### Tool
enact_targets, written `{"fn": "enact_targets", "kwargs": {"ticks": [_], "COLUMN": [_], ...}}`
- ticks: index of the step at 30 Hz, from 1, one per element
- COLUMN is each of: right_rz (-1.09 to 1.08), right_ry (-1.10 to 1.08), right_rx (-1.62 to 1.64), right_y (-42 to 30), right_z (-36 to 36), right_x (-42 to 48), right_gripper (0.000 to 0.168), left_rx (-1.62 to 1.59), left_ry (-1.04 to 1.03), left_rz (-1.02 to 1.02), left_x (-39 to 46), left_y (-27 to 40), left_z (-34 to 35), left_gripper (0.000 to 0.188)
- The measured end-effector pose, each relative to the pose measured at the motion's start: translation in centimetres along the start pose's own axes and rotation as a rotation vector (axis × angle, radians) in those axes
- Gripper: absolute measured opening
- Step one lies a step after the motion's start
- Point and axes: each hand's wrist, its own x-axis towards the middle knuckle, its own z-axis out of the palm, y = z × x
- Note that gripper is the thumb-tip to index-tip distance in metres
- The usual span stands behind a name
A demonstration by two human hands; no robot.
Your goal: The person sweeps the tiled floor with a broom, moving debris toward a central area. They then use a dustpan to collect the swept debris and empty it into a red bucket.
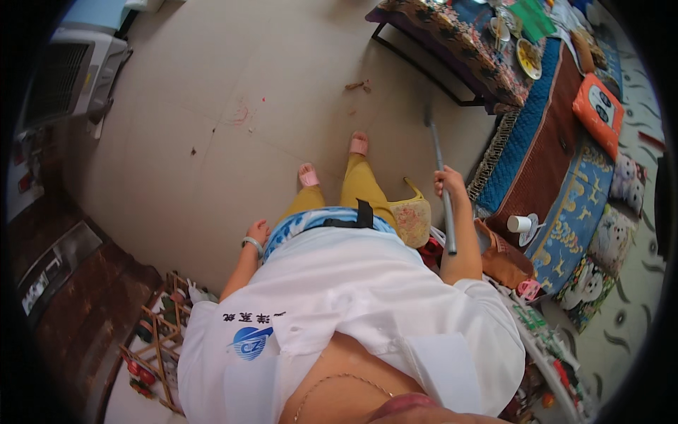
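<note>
My right hand (450, 182) is wrapped around a grey pole (437, 146). The pole slants down toward the tiled floor (175, 69), and its far end is dark and too blurred to identify. At my left side hangs my left hand (258, 232), with loosely bent fingers, nothing in it and a pale band on the wrist. Brown scraps (359, 85) lie on the floor ahead of my feet in pink slippers (308, 178). A dark bit (193, 152), a red speck (263, 99) and a reddish smear (241, 114) show further left.
A low table (450, 47) with a floral cloth carries dishes at front right. Beside it runs a sofa (556, 159) with blue and brown covers and several cushions. A padded stool (414, 221) stands by my right leg. An air cooler (79, 74) and wooden rack (159, 334) are left.
</note>
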Motion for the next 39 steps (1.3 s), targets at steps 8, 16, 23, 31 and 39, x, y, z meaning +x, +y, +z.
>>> {"fn": "enact_targets", "kwargs": {"ticks": [8, 16, 23, 31, 39], "right_rz": [0.091, -0.185, -0.290, -0.111, -0.037], "right_ry": [-0.265, -0.613, -0.529, -0.102, -0.085], "right_rx": [-0.193, -0.584, -0.565, -0.430, -0.454], "right_y": [-8.5, -15.7, -15.2, -13.6, -13.0], "right_z": [4.4, 14.7, 11.6, 1.4, 10.1], "right_x": [6.7, 9.0, 5.0, 5.4, 11.7], "right_gripper": [0.006, 0.033, 0.025, 0.020, 0.005], "left_rx": [0.351, 0.332, 0.240, 0.236, 0.123], "left_ry": [0.157, 0.188, 0.104, 0.097, 0.100], "left_rz": [0.173, 0.217, 0.244, 0.260, 0.259], "left_x": [-1.9, -3.7, -3.2, -2.7, -2.8], "left_y": [-1.0, 2.6, 2.3, 1.9, -2.7], "left_z": [6.7, 11.3, 11.9, 11.8, 8.9], "left_gripper": [0.025, 0.028, 0.028, 0.025, 0.024]}}
